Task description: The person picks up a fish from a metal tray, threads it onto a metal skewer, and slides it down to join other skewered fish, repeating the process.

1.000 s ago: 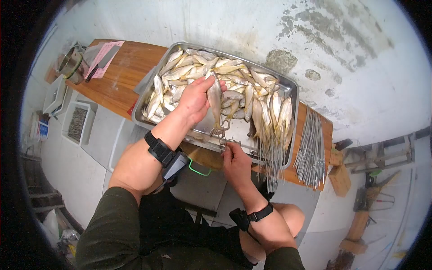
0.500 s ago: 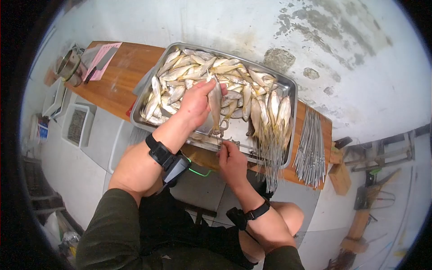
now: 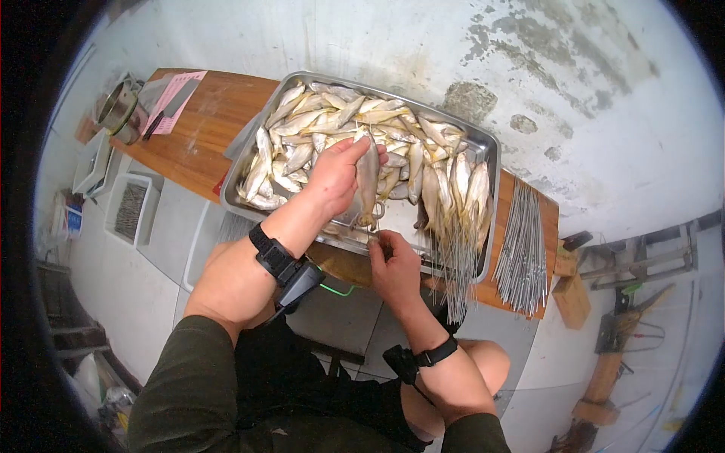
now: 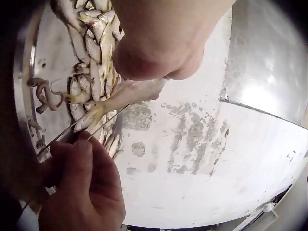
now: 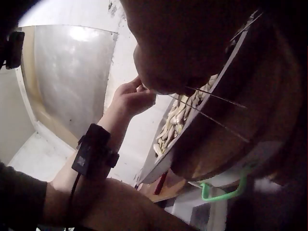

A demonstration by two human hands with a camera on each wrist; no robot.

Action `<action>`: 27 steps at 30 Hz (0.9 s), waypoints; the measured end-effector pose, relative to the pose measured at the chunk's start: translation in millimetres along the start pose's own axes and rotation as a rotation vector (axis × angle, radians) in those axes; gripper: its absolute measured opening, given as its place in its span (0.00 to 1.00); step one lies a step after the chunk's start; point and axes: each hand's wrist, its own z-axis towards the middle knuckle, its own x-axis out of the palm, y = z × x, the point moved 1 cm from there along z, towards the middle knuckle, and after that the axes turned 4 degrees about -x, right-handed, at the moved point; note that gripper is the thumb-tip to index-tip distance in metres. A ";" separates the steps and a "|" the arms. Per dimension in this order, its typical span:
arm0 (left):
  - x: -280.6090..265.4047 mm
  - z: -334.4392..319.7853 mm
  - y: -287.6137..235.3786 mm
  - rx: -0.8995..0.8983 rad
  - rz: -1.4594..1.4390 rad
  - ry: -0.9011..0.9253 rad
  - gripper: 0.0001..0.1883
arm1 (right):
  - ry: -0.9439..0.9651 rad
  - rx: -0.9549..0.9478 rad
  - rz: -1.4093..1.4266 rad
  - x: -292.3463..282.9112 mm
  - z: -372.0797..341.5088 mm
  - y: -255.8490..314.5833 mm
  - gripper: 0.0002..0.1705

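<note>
In the head view, my left hand (image 3: pixel 336 177) grips a silvery fish (image 3: pixel 368 177) over the tray, its tail pointing toward me. Just below the tail, my right hand (image 3: pixel 396 268) pinches thin metal skewers between thumb and fingers. The left wrist view shows two skewers (image 4: pixel 109 121) running from the right hand (image 4: pixel 84 187) up to the fish (image 4: pixel 127 97); one lies along its body and the other crosses near the tail. Their other ends (image 5: pixel 224 126) stick out past the right hand in the right wrist view. The fish's front end is partly hidden by my left fingers.
A steel tray (image 3: pixel 492 151) holds a heap of fish (image 3: pixel 302 121) and a row of skewered fish (image 3: pixel 457 185), skewers overhanging its front edge. Loose skewers (image 3: pixel 522 249) lie on the wooden table (image 3: pixel 219 98) to the right. A cleaver (image 3: pixel 180 97) lies far left.
My left hand and the fish have shifted slightly to the right. The right hand has also moved slightly right and stays close under the tail, pinching the skewers throughout.
</note>
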 end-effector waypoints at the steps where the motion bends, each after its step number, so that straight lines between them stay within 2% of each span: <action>1: 1.9 -1.9 -1.0 -0.001 -0.002 -0.016 0.11 | 0.001 -0.001 0.000 0.5 -0.5 -2.2 0.11; 4: 4.4 -4.9 -2.1 -0.010 0.011 -0.032 0.11 | 0.079 0.055 0.062 0.9 -0.4 -4.4 0.11; 6: 1.8 -4.3 -0.3 -0.019 0.027 -0.031 0.11 | 0.134 0.223 0.186 -0.1 0.7 -2.2 0.11; 18: 3.4 -4.8 5.1 -0.046 0.054 -0.026 0.12 | 0.187 0.248 0.186 4.2 2.4 -9.0 0.14; 21: 4.9 -5.6 6.2 -0.042 0.069 -0.036 0.13 | 0.153 0.213 0.246 8.0 1.9 -13.2 0.11; 24: -3.2 -0.5 6.4 -0.048 0.056 -0.010 0.14 | 0.189 0.233 0.297 5.3 3.3 -11.6 0.11; 27: -13.9 11.3 5.9 -0.025 0.091 0.086 0.14 | 0.123 0.240 0.372 4.4 -1.6 -12.9 0.11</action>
